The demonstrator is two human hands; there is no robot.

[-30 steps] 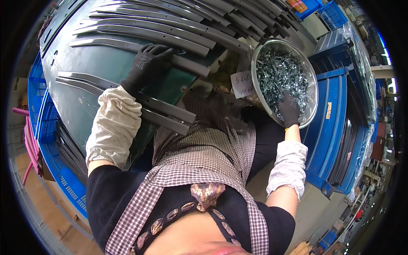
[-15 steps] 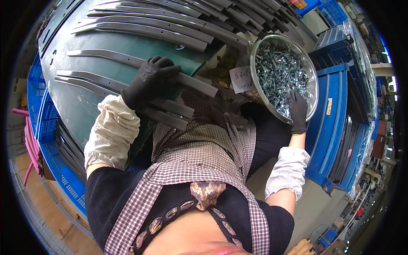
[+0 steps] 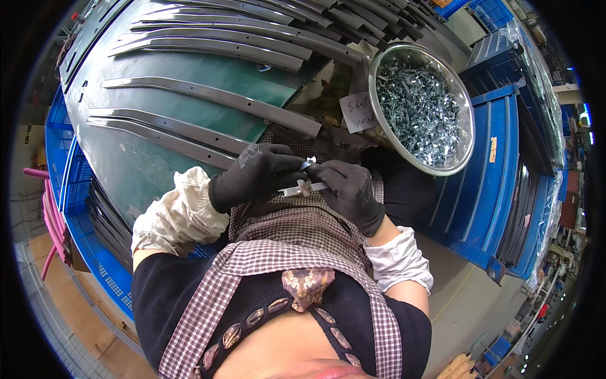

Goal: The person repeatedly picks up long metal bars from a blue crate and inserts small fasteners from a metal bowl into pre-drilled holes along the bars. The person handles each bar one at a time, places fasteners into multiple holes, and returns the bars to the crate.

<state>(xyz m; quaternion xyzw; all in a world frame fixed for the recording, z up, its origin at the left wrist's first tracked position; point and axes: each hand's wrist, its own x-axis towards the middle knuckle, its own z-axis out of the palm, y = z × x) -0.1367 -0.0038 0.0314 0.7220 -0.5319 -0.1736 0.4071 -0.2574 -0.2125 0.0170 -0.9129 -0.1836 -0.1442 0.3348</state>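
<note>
My left hand (image 3: 259, 175), in a black glove, is closed in a pinch over my lap. At its fingertips sits a small shiny metal clip (image 3: 308, 163), touching or nearly touching my right glove. My right hand (image 3: 350, 192), also gloved in black, is closed on a narrow pale bar-like tool (image 3: 292, 191) pointing left; its exact kind is unclear. Beyond my left hand, a pair of long dark strips (image 3: 164, 125) and a single curved strip (image 3: 214, 96) lie on the green table (image 3: 151, 167). Small metal clips (image 3: 416, 114) fill a steel bowl (image 3: 466, 150) at the right.
More dark strips (image 3: 221, 47) are stacked along the table's far side. A written paper tag (image 3: 357, 112) is beside the bowl. Blue crates (image 3: 476, 208) stand at the right; a blue basket (image 3: 95, 252) holding strips is at the left. Pink tubes (image 3: 53, 218) stand outside it.
My left hand has let go of the dark strips, which stay on the table, and moved right and down. My right hand has left the bowl and come to meet it over my lap.
</note>
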